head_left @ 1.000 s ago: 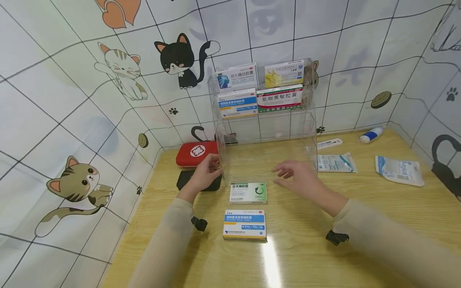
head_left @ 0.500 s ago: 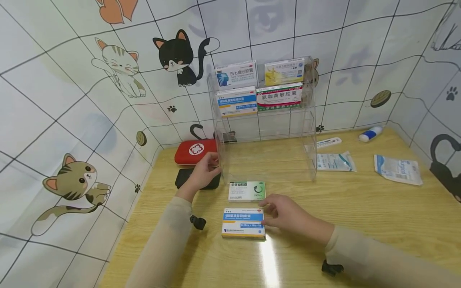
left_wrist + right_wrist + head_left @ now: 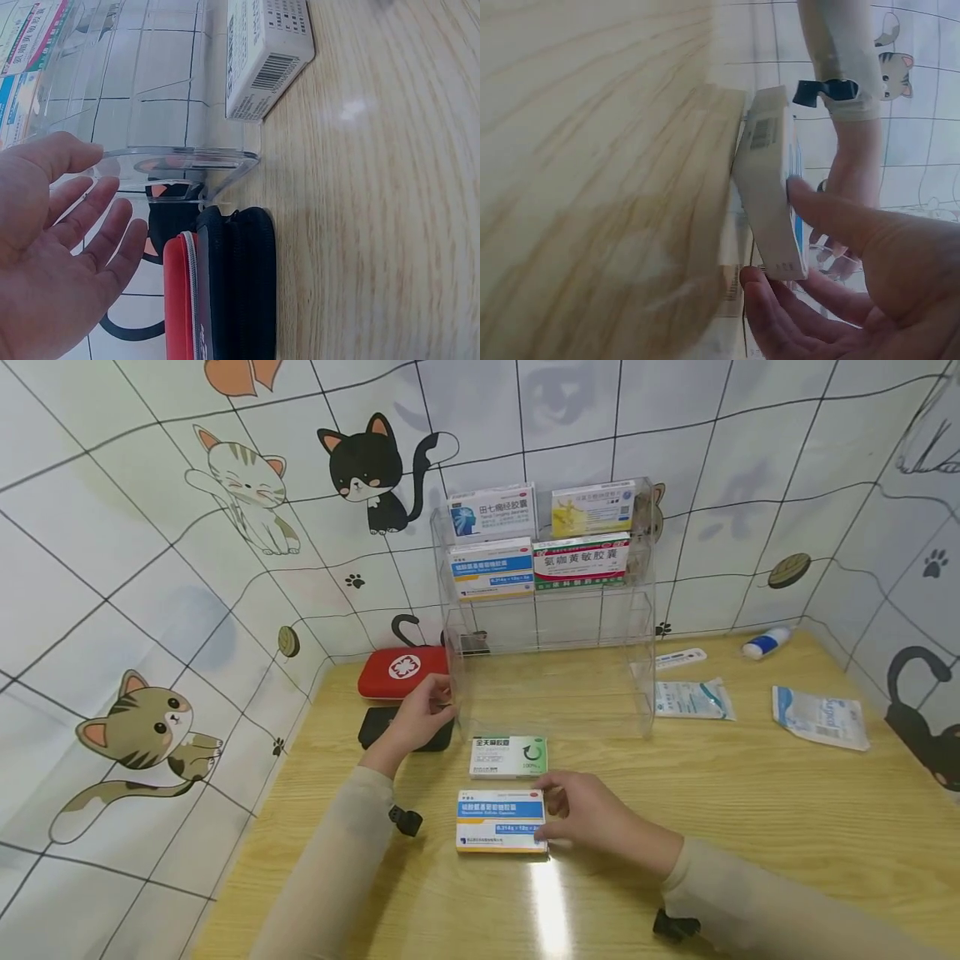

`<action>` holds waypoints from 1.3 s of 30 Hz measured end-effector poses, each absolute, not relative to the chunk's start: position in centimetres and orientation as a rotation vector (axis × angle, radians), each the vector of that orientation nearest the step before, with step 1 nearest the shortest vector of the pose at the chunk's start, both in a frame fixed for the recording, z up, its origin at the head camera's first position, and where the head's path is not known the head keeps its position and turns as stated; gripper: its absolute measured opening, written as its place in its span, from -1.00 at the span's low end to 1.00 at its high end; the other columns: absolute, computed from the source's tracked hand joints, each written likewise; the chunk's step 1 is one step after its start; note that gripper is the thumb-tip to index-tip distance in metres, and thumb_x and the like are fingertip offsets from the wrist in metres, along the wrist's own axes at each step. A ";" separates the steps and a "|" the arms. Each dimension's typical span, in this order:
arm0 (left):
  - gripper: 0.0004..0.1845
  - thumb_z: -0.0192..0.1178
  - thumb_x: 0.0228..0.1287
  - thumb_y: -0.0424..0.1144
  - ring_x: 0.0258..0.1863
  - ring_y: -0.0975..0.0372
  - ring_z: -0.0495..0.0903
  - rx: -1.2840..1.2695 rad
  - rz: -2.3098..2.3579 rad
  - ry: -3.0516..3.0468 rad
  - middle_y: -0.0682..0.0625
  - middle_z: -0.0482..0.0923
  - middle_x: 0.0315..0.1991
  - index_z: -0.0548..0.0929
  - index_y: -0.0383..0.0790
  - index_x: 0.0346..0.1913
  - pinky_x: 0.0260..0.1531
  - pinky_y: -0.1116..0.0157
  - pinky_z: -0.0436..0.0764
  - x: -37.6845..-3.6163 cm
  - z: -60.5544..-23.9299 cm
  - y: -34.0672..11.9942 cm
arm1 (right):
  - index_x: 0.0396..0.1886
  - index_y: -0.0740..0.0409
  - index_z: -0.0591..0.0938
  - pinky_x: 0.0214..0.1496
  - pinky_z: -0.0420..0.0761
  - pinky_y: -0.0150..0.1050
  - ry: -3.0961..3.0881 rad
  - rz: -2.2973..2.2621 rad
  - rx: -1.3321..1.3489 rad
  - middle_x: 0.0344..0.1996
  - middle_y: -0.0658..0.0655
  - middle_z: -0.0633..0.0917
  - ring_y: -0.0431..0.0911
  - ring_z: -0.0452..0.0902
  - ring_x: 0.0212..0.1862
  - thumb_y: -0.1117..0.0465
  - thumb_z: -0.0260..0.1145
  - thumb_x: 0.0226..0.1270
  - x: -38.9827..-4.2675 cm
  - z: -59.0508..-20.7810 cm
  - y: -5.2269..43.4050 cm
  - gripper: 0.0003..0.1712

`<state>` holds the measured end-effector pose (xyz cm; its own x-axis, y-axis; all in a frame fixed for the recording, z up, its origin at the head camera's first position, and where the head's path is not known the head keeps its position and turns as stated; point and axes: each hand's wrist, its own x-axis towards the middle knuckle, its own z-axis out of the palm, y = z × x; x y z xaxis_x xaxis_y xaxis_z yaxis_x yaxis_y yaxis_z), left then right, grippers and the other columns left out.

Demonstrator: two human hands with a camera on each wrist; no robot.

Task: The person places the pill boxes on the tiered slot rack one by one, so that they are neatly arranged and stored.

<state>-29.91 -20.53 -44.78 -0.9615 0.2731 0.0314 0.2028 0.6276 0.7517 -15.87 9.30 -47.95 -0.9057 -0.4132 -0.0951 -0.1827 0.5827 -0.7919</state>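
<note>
At the right end of a blue-and-white medicine box [image 3: 498,822], my right hand [image 3: 600,818] pinches it, thumb [image 3: 832,210] on the printed face and fingers around the far edge. In the right wrist view the box leans slightly up off the table. Just behind it lies a green-and-white medicine box [image 3: 506,757]. My left hand [image 3: 416,720] is at the left side of a clear acrylic rack [image 3: 551,647], its fingers loosely extended and the thumb near the rack's edge in the left wrist view.
Medicine boxes [image 3: 581,562] stand on the rack's upper tiers. On the left are a red first-aid case [image 3: 397,674] and a black case [image 3: 375,727]. On the right lie a thermometer pack [image 3: 681,658], two sachets [image 3: 820,717] and a white-and-blue bottle [image 3: 767,642].
My right hand has come from the rack's front toward me and taken hold of the blue-and-white box's right end. The left hand has stayed beside the rack.
</note>
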 end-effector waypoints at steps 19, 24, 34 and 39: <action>-0.48 0.30 0.41 -0.30 0.17 0.03 0.55 0.423 1.294 2.762 -0.13 0.57 0.22 0.41 -0.12 0.36 0.27 0.01 0.61 -29.9 -44.7 -20.7 | -0.03 -0.01 0.78 -0.24 0.77 -0.31 2.978 -1.543 -0.638 -0.18 0.05 0.84 -0.04 0.82 -0.18 0.22 0.50 0.32 -21.2 -41.7 12.4 -0.76; -0.45 0.29 0.41 -0.32 0.18 0.01 0.54 0.420 1.281 2.756 -0.18 0.55 0.25 0.39 -0.19 0.39 0.28 0.00 0.60 -30.0 -44.6 -20.5 | -0.04 0.11 0.78 -0.18 0.75 -0.39 3.118 -1.644 -0.717 -0.10 0.12 0.81 0.00 0.81 -0.16 0.26 0.49 0.32 -24.4 -38.0 13.0 -0.77; -0.47 0.30 0.41 -0.29 0.17 0.02 0.55 0.423 1.284 2.750 -0.13 0.56 0.21 0.41 -0.18 0.37 0.28 0.02 0.60 -29.9 -44.7 -20.5 | 0.03 0.12 0.76 0.08 0.75 -0.14 3.210 -1.724 -0.645 0.03 0.10 0.74 -0.06 0.78 -0.04 0.20 0.47 0.36 -29.6 -33.4 11.7 -0.73; -0.44 0.31 0.41 -0.28 0.16 0.02 0.55 0.426 1.280 2.754 -0.13 0.57 0.20 0.39 -0.22 0.39 0.28 0.02 0.60 -29.9 -44.8 -20.6 | -0.01 0.15 0.77 0.08 0.76 -0.14 3.221 -1.726 -0.620 0.03 0.13 0.71 -0.03 0.77 -0.07 0.24 0.48 0.34 -32.0 -34.4 11.0 -0.75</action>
<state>-29.94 -20.58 -44.83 -0.9586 0.2807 0.0486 0.2180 0.6133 0.7592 -32.00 10.99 -34.42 -0.7933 -0.0192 0.6085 -0.5173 0.5484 -0.6571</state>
